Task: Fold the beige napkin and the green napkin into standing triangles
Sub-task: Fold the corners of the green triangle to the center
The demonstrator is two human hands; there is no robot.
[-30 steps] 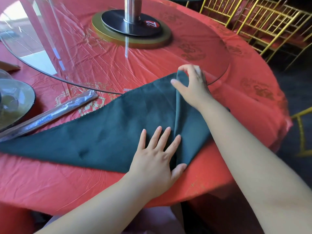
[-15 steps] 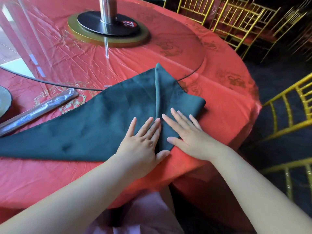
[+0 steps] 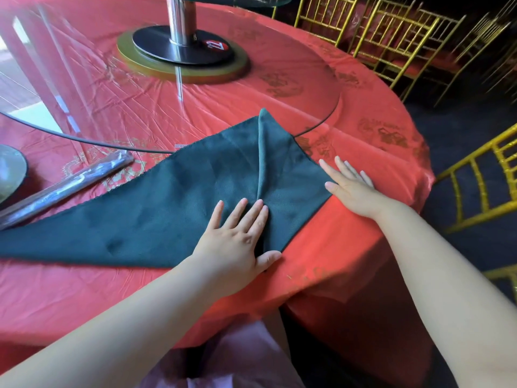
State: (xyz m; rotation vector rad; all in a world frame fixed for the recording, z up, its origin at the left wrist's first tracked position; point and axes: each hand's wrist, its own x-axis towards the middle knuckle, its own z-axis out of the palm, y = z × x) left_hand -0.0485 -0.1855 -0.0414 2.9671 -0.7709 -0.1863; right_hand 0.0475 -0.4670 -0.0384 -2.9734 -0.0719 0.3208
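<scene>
The green napkin (image 3: 173,203) lies flat on the red tablecloth as a long triangle, its right corner folded up to the top point so a raised crease runs down the middle. My left hand (image 3: 237,239) presses flat on the napkin at the bottom of that crease, fingers straight. My right hand (image 3: 349,186) lies flat with spread fingers at the napkin's right corner, partly on the cloth and partly on the tablecloth. No beige napkin is in view.
A glass turntable (image 3: 321,79) on a metal stand (image 3: 181,43) covers the middle of the round table (image 3: 363,247). A plastic-wrapped chopstick pack (image 3: 70,186) and a glass plate (image 3: 11,175) lie at the left. Gold chairs (image 3: 391,37) stand to the right.
My right hand let go of the napkin's top point, came down the fold and slid out to the right corner, smoothing the flap. The left hand stayed pressing at the crease.
</scene>
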